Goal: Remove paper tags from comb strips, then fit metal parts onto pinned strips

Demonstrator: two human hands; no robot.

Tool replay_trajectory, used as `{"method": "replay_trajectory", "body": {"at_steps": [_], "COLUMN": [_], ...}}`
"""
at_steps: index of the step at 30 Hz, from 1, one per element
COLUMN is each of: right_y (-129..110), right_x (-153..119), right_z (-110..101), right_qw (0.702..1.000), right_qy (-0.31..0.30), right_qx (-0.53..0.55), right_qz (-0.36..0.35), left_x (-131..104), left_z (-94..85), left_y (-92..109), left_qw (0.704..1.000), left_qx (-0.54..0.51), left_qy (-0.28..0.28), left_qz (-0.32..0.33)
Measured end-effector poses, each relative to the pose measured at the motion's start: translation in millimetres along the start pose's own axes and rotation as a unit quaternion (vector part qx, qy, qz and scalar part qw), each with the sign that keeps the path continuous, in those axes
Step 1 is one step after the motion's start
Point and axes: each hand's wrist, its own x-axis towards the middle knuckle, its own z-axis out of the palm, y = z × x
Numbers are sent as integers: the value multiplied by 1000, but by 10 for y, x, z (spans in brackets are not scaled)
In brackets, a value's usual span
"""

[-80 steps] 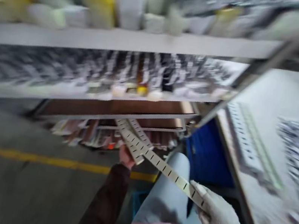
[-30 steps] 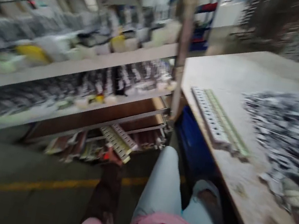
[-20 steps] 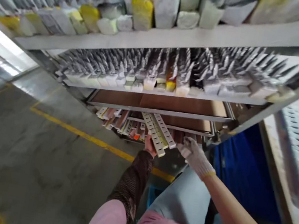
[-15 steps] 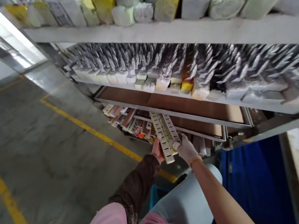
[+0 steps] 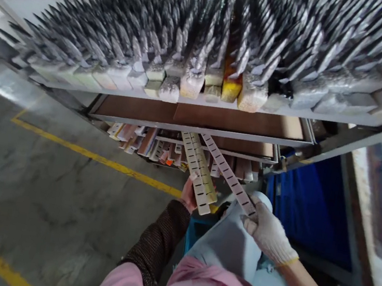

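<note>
My left hand (image 5: 189,195), bare with a dark checked sleeve, grips the near end of two slotted strips (image 5: 197,176), one pale and one yellowish, lying side by side. In my gloved right hand (image 5: 268,229) is the near end of another slotted strip (image 5: 230,171), pale pinkish with a row of dark slots. This strip slants away from the other two and is apart from them at its near end. The far ends of all three pass under the shelf edge, where they are hidden.
Above my hands, a rack shelf (image 5: 111,93) bears many bars with upright silvery pointed pieces (image 5: 201,59). Below it are a brown board (image 5: 238,121) and a low shelf of assorted strips (image 5: 147,141). A blue panel (image 5: 315,208) stands right; yellow lines (image 5: 100,158) mark the floor.
My right hand has drawn the pinkish strip toward me and to the right, away from the strips in my left hand. The view has shifted, bringing the spiked shelf closer.
</note>
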Motion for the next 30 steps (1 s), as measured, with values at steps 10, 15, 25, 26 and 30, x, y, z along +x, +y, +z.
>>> {"method": "replay_trajectory", "body": {"at_steps": [10,15,25,26,30], "right_y": [455,638,810,827,890], "right_x": [-992,-1501,-2431,-2489,-2644], "right_z": [-415,-579,-698,-695,-668], "right_qw": [997,994,961,958,941], "right_qy": [74,106,185,202,258], "right_qx": [-14,35,110,115,112], "right_qz": [-15,9,171,170,190], "left_x": [-62,-52,-21,-14,-21], "left_z": [189,252,445,456,509], "left_y": [45,63,32,26,-21], "left_qw": [1000,998,985,982,974], "left_qx": [23,41,134,147,173], "left_qy": [10,12,-1,0,0], "left_qz": [16,36,104,118,148]}}
